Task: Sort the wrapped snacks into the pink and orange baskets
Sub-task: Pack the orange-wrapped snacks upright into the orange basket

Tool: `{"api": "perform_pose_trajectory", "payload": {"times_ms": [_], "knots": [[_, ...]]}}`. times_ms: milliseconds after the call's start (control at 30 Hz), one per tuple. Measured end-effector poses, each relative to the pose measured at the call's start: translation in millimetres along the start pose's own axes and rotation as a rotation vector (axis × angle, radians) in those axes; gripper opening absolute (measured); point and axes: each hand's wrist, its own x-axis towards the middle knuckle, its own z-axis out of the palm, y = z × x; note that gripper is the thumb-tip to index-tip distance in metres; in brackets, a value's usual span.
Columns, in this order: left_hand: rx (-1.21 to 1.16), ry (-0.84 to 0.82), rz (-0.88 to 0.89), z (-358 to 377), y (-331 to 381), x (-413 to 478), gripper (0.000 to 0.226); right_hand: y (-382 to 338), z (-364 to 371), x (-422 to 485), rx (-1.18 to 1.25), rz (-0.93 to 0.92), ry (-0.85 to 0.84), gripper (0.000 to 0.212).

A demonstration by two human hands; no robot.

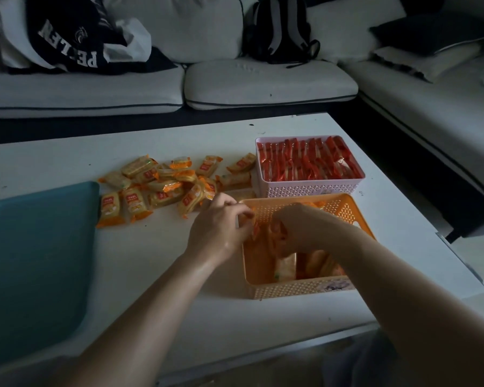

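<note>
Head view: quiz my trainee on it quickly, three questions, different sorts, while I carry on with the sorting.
1. True or false: the pink basket holds red-wrapped snacks.
2. Where do the loose orange-wrapped snacks lie? A inside the pink basket; B on the table; C on top of the red-wrapped snacks.
3. Fill in: the right hand reaches into the ____ basket.
Key: 1 true; 2 B; 3 orange, the orange basket.

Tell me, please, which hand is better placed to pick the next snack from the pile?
Probably left. The left hand is at the left rim of the orange basket, beside the pile, though it seems to pinch a wrapped snack; the right hand is inside the basket, farther away.
</note>
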Motion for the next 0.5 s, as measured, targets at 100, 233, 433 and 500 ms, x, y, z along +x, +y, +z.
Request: {"api": "perform_pose_trajectory", "payload": {"times_ms": [100, 233, 433, 500], "knots": [[-0.039, -0.025, -0.023, 1.0, 0.3, 0.2, 0.024, -5.0, 9.6, -3.9, -0.160, 0.005, -0.035, 0.054], [-0.067, -0.047, -0.047, 1.9, -2.8, 3.0, 0.022, 2.8, 0.0, -4.0, -0.046, -0.007, -0.075, 0.040], [-0.138, -0.067, -0.054, 3.6, -5.5, 4.6, 0.021, 24.4, -20.7, 1.8, 0.356, 0.164, 0.173, 0.022], [-0.170, -0.063, -0.059, 3.9, -6.0, 4.9, 0.021, 20.8, -16.4, 6.7, 0.460, 0.239, 0.233, 0.023]]}}
